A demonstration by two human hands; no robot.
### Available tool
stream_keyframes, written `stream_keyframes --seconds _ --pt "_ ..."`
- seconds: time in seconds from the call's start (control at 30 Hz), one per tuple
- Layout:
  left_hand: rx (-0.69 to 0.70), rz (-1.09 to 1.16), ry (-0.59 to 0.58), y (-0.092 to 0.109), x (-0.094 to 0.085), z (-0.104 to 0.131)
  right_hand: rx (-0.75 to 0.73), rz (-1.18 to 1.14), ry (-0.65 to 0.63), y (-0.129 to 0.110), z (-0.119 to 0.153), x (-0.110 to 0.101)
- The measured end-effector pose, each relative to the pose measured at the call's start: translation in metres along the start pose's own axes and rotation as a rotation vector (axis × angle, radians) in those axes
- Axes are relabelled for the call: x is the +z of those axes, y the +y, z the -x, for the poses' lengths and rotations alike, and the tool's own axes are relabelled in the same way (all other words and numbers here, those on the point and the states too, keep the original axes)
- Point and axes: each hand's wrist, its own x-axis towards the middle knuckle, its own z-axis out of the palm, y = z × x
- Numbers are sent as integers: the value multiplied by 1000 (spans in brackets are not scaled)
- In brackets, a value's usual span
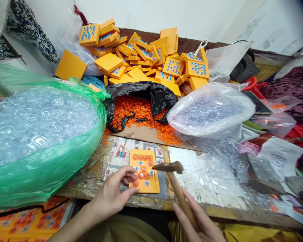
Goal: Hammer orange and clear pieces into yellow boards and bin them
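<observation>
A yellow board (151, 188) lies flat on the bench, set with several orange rings (141, 175) and small clear pieces (146, 183) with blue in them. My left hand (116, 188) is at the board's left edge, fingers half curled near the rings and thumb apart over the lower left corner. Nothing shows in its grasp, though the fingertips' undersides are hidden. In my right hand (195, 218) is a hammer (178, 188), held by its wooden handle. The hammer's head hangs over the board's right edge; its height above the board is hard to judge.
A green bag (73, 161) of clear plastic pieces bulges at left. Behind the board, a black bag (138, 86) spills orange rings; a white bag (207, 126) of clear pieces stands right. Yellow boards (108, 63) pile up by the wall. Clear plastic pieces (224, 158) litter the right side.
</observation>
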Motion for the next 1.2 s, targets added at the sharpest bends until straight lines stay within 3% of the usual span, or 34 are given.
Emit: stream_keyframes --seconds 0.07,0.13,0.2,0.27,0.33,0.37,0.47,0.53,0.63,0.7,0.8,0.87,0.93,1.03,1.1,1.2 --pt "115 -71 118 13 -10 -12 230 -101 74 -4 -11 1" --pt "321 -223 286 34 -27 -28 382 -231 102 -7 -22 6" --pt "491 -424 453 56 -54 -46 449 -336 88 -9 -32 11" --pt "536 -683 695 72 -85 -63 466 -386 80 -9 -41 16" --pt "370 -935 833 76 -115 -78 470 -397 80 -8 -46 19" --pt "195 -997 800 73 -128 -84 470 -398 78 -7 -47 19" --pt "-382 -1048 495 52 -151 -95 467 -430 77 -5 -48 19" --pt "-549 -1061 392 38 -154 -97 466 -446 77 -5 -48 19" --pt "-464 -1039 447 25 -152 -97 468 -433 81 -5 -47 19" --pt "-315 -970 580 25 -152 -96 463 -426 82 -4 -47 19" --pt "-38 -879 842 39 -147 -95 453 -426 81 -3 -48 20" --pt "121 -745 931 55 -134 -91 449 -426 92 -4 -47 20" --pt "237 -533 864 69 -111 -81 443 -419 107 -5 -45 20" --pt "350 -316 468 69 -70 -63 402 -383 99 -3 -38 20" --pt "318 -229 321 50 -46 -51 337 -315 75 2 -30 19" --pt "135 -150 203 13 -24 -38 175 -176 35 11 -17 20"
